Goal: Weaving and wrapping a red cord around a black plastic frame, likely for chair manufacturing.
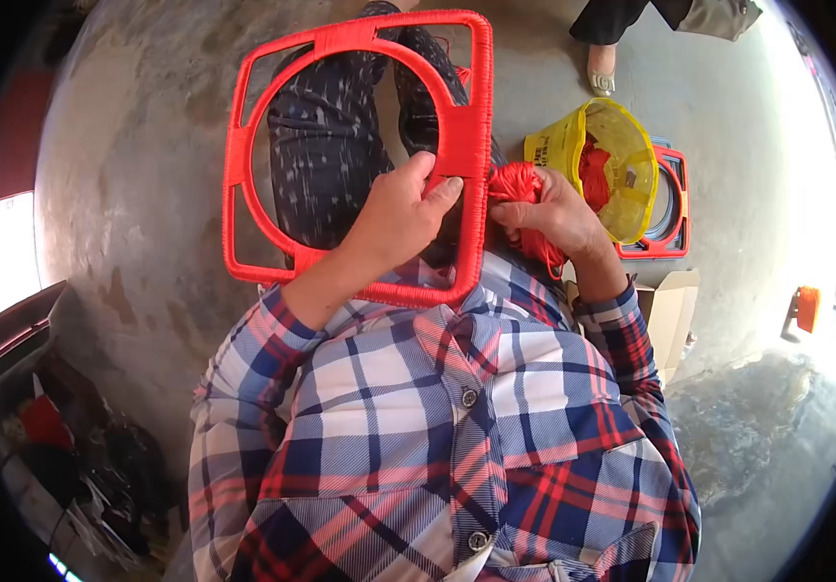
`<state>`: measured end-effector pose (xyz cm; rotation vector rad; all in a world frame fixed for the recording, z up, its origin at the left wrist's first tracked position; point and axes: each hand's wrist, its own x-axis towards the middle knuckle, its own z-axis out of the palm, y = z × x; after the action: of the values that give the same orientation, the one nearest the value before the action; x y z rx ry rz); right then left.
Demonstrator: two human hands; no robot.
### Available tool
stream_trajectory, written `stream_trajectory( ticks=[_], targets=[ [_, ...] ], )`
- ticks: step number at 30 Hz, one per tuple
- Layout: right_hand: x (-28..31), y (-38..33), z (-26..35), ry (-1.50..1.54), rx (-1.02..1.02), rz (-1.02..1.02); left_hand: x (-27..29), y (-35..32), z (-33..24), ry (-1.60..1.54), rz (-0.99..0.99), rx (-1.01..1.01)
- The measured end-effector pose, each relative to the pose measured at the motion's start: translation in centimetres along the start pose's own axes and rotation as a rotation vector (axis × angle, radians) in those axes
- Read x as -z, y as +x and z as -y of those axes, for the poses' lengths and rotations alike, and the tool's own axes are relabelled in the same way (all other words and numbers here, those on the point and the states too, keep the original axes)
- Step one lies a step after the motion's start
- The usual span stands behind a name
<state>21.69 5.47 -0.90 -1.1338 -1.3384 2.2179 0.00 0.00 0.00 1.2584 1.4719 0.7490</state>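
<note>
A square frame (465,131) with a round ring inside it, wrapped in red cord, is held up over my lap. My left hand (403,209) reaches through the ring and grips the frame's right side, thumb on the wrapped bar. Just to the right of that side, my right hand (554,215) is closed on a bundle of red cord (517,182). Loose strands of the bundle hang below my right fingers. The bundle lies against the frame's right edge.
At the right, a yellow bucket (554,145) holds more red cord (594,175). Behind it lie stacked frames (675,242), the top one red. An open cardboard box (672,310) stands near my right elbow. Another person's foot (602,73) is at the top. Dark clutter (79,446) fills the lower left.
</note>
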Motion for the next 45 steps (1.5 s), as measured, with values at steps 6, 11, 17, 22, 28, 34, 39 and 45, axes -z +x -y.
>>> stream_trajectory(
  ticks=[6,11,17,22,28,34,39,45],
  targets=[
    [0.6,-0.3,0.2,0.002,0.004,0.009,-1.0,0.2,0.1,-0.050,-0.020,0.057],
    [1.6,-0.8,-0.7,0.062,0.037,-0.121,-1.0,0.0,-0.3,0.075,-0.056,0.013],
    [3.0,-2.0,-2.7,0.175,0.099,-0.320,-0.6,0.1,-0.1,-0.046,-0.016,0.036],
    [1.8,-2.8,-3.4,0.130,0.105,-0.343,0.9,-0.1,-0.9,-0.291,0.111,0.161],
    [1.8,-1.8,-4.0,0.187,0.073,-0.374,1.7,0.0,-1.4,-0.438,0.206,0.348],
    [0.0,-1.9,-0.2,-0.051,0.168,-0.295,2.9,0.2,-2.8,-0.596,0.155,0.341],
    [-5.7,1.5,-0.3,-1.041,0.560,0.100,4.9,-0.9,-4.1,-0.876,-0.005,0.205],
    [-3.2,0.0,0.1,-1.159,0.482,-0.011,2.2,1.1,0.8,-0.673,0.086,0.399]
  ],
)
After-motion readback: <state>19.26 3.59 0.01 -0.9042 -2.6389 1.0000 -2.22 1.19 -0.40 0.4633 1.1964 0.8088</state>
